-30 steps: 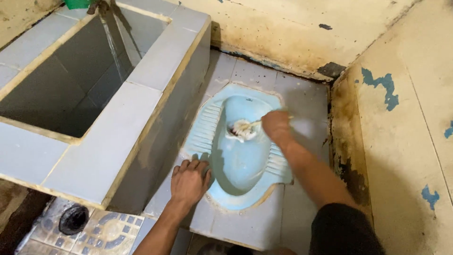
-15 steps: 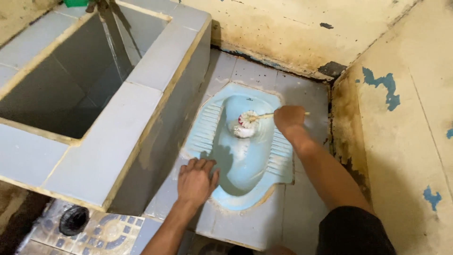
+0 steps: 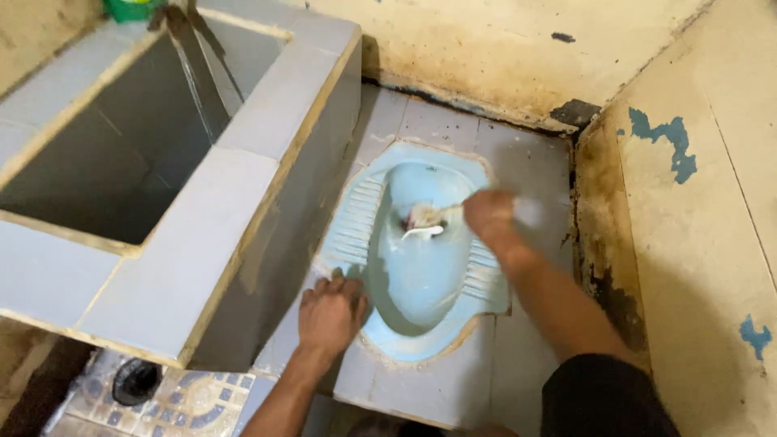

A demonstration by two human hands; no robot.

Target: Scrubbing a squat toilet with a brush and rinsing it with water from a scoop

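Landmark: pale blue squat toilet pan [image 3: 421, 283], set flush in the raised tiled step; all places below given rel. to it.
Brush: small scrub brush [image 3: 425, 217], whitish bristle head w/ thin handle, inside the pan's bowl near the far (drain) end. Blurred, so exact shape & colour hard to tell.
Right hand: right hand [image 3: 488, 217] over the pan's right footrest, fist closed round the brush handle; fingers wrapped, blurred.
Left hand: left hand [image 3: 330, 311] at the pan's near-left rim, palm down, fingers spread flat, touching tile & rim edge; holds nothing.
Handling (judgement): brush prob. light, handle stiff, bristles springy. Likely wet, so slippery; full-fist grip at handle's far end from the bristles suits it. Not fragile.
Pan look: glazed ceramic, ribbed footrests both sides, bowl wet, dirty film at rim joint. Prob. slick underhand.
Left of pan: tiled water trough [image 3: 243, 146], grey-blue tiles, deep & dark inside, wall just beside the pan's left footrest.
Behind pan: stained cream wall [image 3: 518, 48], black grime along the floor joint.
Right of pan: wall w/ peeling blue paint patches [image 3: 672, 146], dark mould low down.
Near-left of pan: patterned floor tiles w/ round drain [image 3: 133, 380], lower than the step.
Far left, beyond trough: green container [image 3: 133, 8], mostly cut off by frame edge.
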